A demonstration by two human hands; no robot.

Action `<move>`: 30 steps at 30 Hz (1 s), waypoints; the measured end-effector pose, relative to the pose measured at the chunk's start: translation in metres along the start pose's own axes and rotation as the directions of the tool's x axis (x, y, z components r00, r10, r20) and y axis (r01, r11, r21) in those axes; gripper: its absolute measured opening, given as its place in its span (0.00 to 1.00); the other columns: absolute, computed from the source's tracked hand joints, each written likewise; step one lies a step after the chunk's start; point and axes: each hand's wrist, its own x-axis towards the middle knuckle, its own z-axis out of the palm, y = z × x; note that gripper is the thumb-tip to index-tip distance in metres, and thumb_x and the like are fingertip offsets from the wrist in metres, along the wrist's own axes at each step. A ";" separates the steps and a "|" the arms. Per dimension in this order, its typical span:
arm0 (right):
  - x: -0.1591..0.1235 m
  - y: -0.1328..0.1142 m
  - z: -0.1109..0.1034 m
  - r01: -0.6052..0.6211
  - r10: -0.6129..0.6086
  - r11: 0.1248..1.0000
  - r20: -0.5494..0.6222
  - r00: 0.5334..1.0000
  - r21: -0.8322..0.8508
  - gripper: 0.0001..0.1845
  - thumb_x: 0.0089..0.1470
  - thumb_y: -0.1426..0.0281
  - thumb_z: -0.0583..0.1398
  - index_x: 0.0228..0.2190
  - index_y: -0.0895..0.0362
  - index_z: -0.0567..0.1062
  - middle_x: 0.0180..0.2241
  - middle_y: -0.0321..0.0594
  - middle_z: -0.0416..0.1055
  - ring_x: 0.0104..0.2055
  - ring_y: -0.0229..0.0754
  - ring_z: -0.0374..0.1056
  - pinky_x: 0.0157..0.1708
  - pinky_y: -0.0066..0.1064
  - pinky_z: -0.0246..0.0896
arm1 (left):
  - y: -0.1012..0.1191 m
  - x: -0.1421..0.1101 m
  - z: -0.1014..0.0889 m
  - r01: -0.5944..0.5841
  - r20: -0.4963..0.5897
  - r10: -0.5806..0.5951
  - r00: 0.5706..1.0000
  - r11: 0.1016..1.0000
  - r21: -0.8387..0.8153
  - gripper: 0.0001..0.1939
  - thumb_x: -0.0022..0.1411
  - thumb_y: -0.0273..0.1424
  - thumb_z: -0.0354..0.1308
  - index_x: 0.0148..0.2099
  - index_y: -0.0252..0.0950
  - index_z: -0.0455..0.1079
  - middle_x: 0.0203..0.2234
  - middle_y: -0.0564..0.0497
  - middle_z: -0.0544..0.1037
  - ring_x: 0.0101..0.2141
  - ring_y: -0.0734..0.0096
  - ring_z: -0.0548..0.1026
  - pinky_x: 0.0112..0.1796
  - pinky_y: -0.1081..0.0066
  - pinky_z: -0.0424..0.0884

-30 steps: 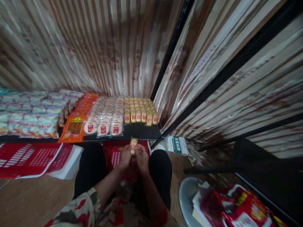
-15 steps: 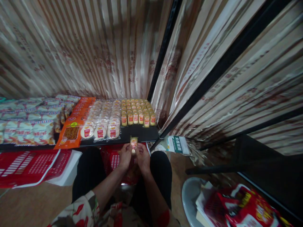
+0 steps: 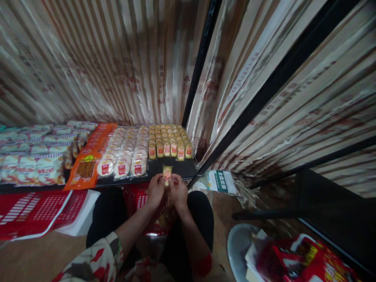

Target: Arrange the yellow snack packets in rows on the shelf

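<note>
Striped, wrinkled sheeting (image 3: 132, 58) hangs behind the black shelf (image 3: 184, 168). Between the fingertips of our left hand (image 3: 155, 190) and our right hand (image 3: 178, 192), we pinch one small wrapped snack (image 3: 167, 172) — label toward us, by the shelf's near edge, though we cannot tell whether they touch. At the shelf's right end we see rows of similar yellow packets (image 3: 167, 149); leftward along the shelf lie round white packs (image 3: 121, 168), then an orange strip (image 3: 91, 158). Below the shelf's left part we have a red basket (image 3: 47, 208).
</note>
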 end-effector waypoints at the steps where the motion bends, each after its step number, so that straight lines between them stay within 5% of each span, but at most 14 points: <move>1: 0.003 -0.001 0.000 0.013 -0.013 1.000 -0.003 1.000 -0.004 0.11 0.50 0.65 0.55 0.36 0.54 0.72 0.34 0.38 0.76 0.35 0.41 0.72 0.39 0.33 0.66 | 0.002 0.002 0.001 -0.007 0.001 0.007 1.000 1.000 0.010 0.13 0.58 0.32 0.49 0.43 0.36 0.71 0.37 0.47 0.77 0.38 0.67 0.74 0.43 0.67 0.67; 12: 0.034 -0.002 0.005 0.104 -0.105 0.994 -0.048 0.993 -0.023 0.16 0.51 0.66 0.53 0.40 0.58 0.71 0.38 0.44 0.73 0.38 0.42 0.70 0.39 0.34 0.67 | 0.020 0.030 0.016 -0.104 -0.009 0.105 0.994 0.993 0.049 0.13 0.58 0.28 0.49 0.42 0.35 0.71 0.37 0.47 0.76 0.39 0.68 0.72 0.44 0.68 0.66; 19: 0.039 0.003 0.010 0.155 -0.159 0.987 -0.090 0.983 -0.043 0.17 0.52 0.68 0.52 0.43 0.59 0.73 0.44 0.49 0.67 0.43 0.43 0.66 0.40 0.35 0.68 | 0.029 0.035 0.019 -0.065 -0.016 0.066 0.998 0.994 0.086 0.13 0.58 0.27 0.50 0.43 0.35 0.73 0.37 0.46 0.75 0.39 0.67 0.72 0.44 0.69 0.66; 23: 0.039 0.004 0.010 0.161 -0.184 0.972 -0.131 0.974 -0.171 0.17 0.52 0.69 0.53 0.42 0.56 0.75 0.41 0.47 0.69 0.44 0.45 0.64 0.45 0.38 0.64 | 0.028 0.037 0.022 -0.070 -0.003 0.071 0.997 0.993 0.094 0.14 0.58 0.26 0.49 0.42 0.35 0.73 0.36 0.46 0.76 0.39 0.67 0.72 0.45 0.68 0.66; 30: 0.039 0.000 0.009 0.069 -0.088 0.961 -0.060 0.994 -0.267 0.21 0.54 0.68 0.51 0.48 0.53 0.71 0.42 0.45 0.67 0.30 0.38 0.67 0.36 0.32 0.64 | 0.027 0.043 0.028 -0.064 0.004 0.064 0.998 0.991 0.116 0.16 0.58 0.26 0.47 0.44 0.32 0.73 0.38 0.42 0.75 0.40 0.65 0.72 0.45 0.68 0.66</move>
